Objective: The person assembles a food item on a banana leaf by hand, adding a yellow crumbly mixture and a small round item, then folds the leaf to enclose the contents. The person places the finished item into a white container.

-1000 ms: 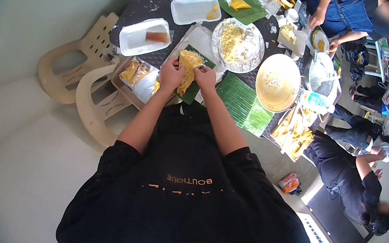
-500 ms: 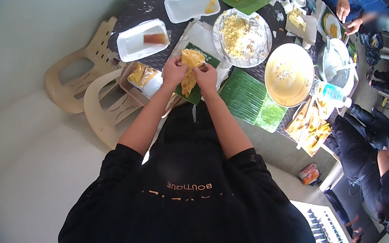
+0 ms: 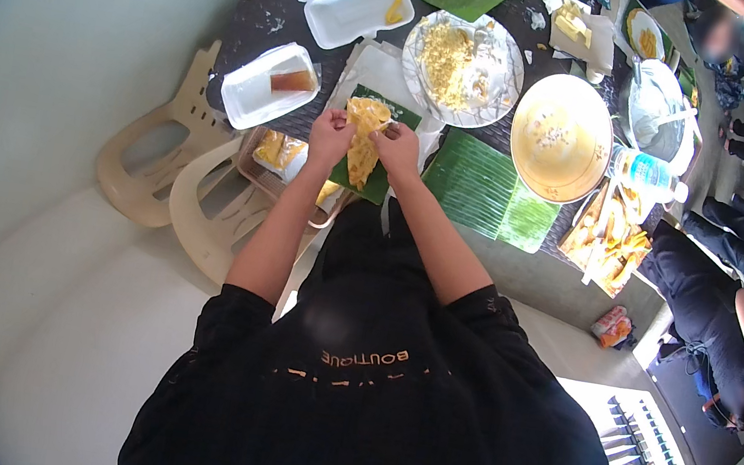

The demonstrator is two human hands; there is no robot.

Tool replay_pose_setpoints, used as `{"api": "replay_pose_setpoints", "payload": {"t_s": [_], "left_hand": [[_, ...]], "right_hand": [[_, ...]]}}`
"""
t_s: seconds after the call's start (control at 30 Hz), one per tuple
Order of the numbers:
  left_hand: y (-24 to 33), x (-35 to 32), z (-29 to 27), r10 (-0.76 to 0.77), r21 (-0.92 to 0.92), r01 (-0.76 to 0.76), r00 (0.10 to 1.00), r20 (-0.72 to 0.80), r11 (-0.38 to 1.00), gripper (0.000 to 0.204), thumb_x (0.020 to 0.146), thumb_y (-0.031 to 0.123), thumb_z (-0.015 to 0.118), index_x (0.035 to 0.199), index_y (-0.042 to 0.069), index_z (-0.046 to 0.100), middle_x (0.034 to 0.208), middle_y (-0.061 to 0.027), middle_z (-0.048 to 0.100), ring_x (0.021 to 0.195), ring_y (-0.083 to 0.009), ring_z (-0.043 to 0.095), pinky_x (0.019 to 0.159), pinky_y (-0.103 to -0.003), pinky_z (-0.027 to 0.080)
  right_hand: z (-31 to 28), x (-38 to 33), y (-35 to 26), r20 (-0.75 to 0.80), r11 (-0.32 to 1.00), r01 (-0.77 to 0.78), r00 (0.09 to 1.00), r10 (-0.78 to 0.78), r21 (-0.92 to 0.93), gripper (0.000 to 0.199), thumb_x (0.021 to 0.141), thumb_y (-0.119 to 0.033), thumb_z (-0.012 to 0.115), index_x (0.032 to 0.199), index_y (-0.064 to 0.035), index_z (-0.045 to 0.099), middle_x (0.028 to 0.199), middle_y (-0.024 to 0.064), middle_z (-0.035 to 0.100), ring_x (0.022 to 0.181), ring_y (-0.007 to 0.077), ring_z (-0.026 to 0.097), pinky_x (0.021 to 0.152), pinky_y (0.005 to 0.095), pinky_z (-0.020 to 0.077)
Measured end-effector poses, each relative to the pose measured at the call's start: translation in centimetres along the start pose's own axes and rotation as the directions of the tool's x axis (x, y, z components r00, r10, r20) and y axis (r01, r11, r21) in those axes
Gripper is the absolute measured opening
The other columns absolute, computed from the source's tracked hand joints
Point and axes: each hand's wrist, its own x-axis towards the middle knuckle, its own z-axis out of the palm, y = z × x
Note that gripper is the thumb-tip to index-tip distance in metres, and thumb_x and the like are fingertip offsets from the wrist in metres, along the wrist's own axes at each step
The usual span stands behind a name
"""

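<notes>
**Both hands pinch a yellow sheet over a banana leaf**

The left hand [image 3: 329,135] and right hand [image 3: 398,148] each grip an edge of the thin yellow sheet [image 3: 365,135], fingers closed on it. It lies along a dark green leaf piece [image 3: 380,181] at the dark table's [image 3: 270,10] edge. At 10 o'clock sits a white foam tray [image 3: 252,99]; at 3 o'clock, a larger banana leaf [image 3: 472,175]; at 1 o'clock, a plate of yellow filling [image 3: 463,59].

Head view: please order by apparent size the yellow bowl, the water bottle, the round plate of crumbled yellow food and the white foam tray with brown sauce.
1. Round plate of crumbled yellow food and yellow bowl: alike, so not ranked.
2. White foam tray with brown sauce.
3. Water bottle, clearly smallest.
</notes>
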Motion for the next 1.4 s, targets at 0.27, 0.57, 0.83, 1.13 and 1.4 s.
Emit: {"api": "replay_pose_setpoints", "payload": {"t_s": [0.27, 0.57, 0.83, 1.13, 1.4], "left_hand": [[0.2, 0.0, -0.3, -0.038, -0.016, 0.041, 0.985, 0.168, 0.999, 0.037, 0.081, 0.000, 0.057, 0.117, -0.004, 0.054, 0.102, -0.0071, 0.064, 0.092, -0.0131, 0.061, 0.079, -0.026, 0.048], [0.4, -0.6, -1.4, -0.023, -0.298, 0.137, 0.934, 0.355, 0.945, 0.047, 0.079, -0.004, 0.055, 0.126, 0.001, 0.048, 0.110, -0.0056, 0.062, 0.094, -0.0133, 0.061, 0.078, -0.026, 0.049], [1.4, -1.1, -2.6, 0.020, -0.368, 0.153, 0.905, 0.425, 0.917, 0.050, 0.081, -0.004, 0.056, 0.129, 0.004, 0.045, 0.115, -0.0060, 0.060, 0.100, -0.0144, 0.060, 0.081, -0.029, 0.050], [5.0, -4.7, -2.4, 0.040, -0.501, 0.147, 0.938, 0.343, 0.853, 0.049, 0.078, -0.006, 0.053, 0.127, 0.002, 0.045, 0.110, -0.0052, 0.060, 0.094, -0.0125, 0.061, 0.076, -0.025, 0.050], [3.7, -7.7, -1.7, 0.046, -0.616, 0.123, 0.967, 0.251, 0.778, 0.049, 0.082, -0.005, 0.055, 0.129, 0.003, 0.043, 0.120, -0.0065, 0.056, 0.108, -0.0170, 0.057, 0.085, -0.032, 0.049]], "right_hand": [[-0.1, -0.9, -1.1, 0.110, 0.998, 0.018, 0.994, -0.024, 0.054, 0.036, 0.074, 0.001, 0.067, 0.107, 0.0071, 0.057, 0.097, 0.0123, 0.064, 0.089, 0.0179, 0.062, 0.076, 0.0294, 0.0502], [0.0, -1.3, 0.4, 0.109, 0.974, 0.167, 0.977, -0.185, 0.155, 0.053, 0.066, 0.000, 0.072, 0.115, 0.0046, 0.052, 0.101, 0.0147, 0.064, 0.090, 0.0209, 0.064, 0.080, 0.0314, 0.0511], [-0.9, -2.5, -2.1, 0.198, 0.964, 0.197, 0.952, -0.232, 0.180, 0.063, 0.068, 0.003, 0.070, 0.126, 0.0048, 0.044, 0.103, 0.0164, 0.064, 0.093, 0.0209, 0.065, 0.080, 0.0305, 0.0522], [-3.0, -4.4, -6.8, 0.280, 0.972, 0.234, 0.935, -0.217, -0.027, 0.069, 0.067, -0.001, 0.072, 0.128, 0.0063, 0.041, 0.106, 0.0187, 0.063, 0.091, 0.0220, 0.065, 0.078, 0.0314, 0.0524], [-5.0, -4.5, -8.3, 0.418, 0.912, 0.329, 0.885, -0.207, -0.243, 0.074, 0.067, -0.009, 0.075, 0.131, 0.0074, 0.041, 0.107, 0.0210, 0.062, 0.091, 0.0232, 0.064, 0.080, 0.0318, 0.0516]]}}
